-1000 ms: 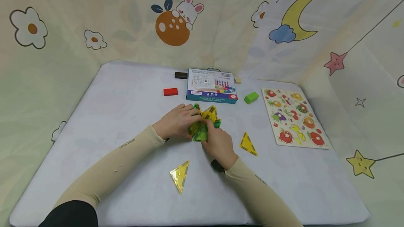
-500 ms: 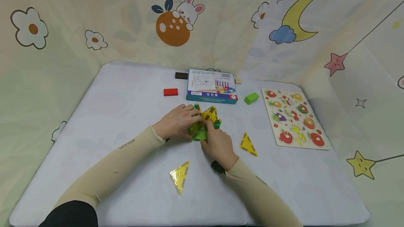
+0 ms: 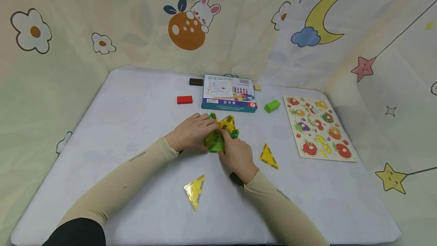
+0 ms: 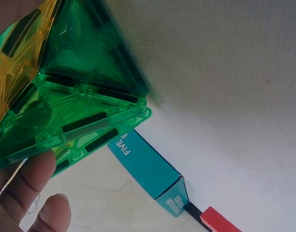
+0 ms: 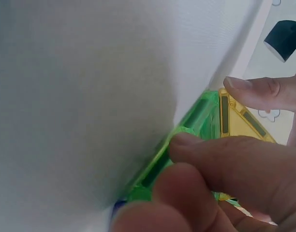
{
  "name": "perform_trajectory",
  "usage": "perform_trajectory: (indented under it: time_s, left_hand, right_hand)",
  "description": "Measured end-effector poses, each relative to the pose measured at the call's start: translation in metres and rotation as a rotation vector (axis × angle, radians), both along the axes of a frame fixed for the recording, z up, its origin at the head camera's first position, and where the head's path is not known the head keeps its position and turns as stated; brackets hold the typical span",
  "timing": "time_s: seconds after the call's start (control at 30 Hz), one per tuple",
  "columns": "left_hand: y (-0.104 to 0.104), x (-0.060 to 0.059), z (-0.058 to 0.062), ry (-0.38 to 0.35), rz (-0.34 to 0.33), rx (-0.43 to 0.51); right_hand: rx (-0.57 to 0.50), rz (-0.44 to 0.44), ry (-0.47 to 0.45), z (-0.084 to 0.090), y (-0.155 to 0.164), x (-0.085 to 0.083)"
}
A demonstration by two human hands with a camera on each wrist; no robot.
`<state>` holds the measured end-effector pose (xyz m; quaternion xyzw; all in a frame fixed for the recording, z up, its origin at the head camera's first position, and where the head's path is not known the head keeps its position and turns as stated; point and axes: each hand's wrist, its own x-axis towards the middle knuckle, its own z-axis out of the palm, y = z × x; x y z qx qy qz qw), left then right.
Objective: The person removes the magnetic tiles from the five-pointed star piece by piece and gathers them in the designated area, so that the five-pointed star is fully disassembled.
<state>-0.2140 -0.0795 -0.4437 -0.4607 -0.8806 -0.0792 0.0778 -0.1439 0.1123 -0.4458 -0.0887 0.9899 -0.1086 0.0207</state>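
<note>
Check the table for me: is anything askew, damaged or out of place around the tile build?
Nothing looks damaged or spilled. Both hands, left hand and right hand, hold the green and yellow tile cluster. Two yellow triangle tiles lie loose and flat on the table, one near the front edge, one right of the hands.

Box (image 3: 228, 93) behind tile cluster (image 3: 222, 132); puzzle board (image 3: 319, 127) right; loose tile (image 3: 195, 190) front

My left hand (image 3: 191, 132) and right hand (image 3: 237, 156) cover much of the tile cluster (image 3: 222, 134) at frame centre. In my right wrist view, blurred fingers (image 5: 235, 169) fill the lower right; the box's (image 4: 148, 169) lettering is cut short.
</note>
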Motion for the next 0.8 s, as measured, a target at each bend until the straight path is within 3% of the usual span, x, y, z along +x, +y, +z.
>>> perform_trajectory:
  time_s: [0.4, 0.8]
  left_hand:
    - [0.001, 0.001, 0.0, -0.003, 0.009, -0.002]
    - [0.001, 0.001, 0.003, -0.024, 0.021, -0.008]
  right_hand:
    - [-0.076, -0.015, -0.05, 0.005, 0.0, -0.003]
    - [-0.164, 0.106, 0.147, 0.001, 0.013, 0.012]
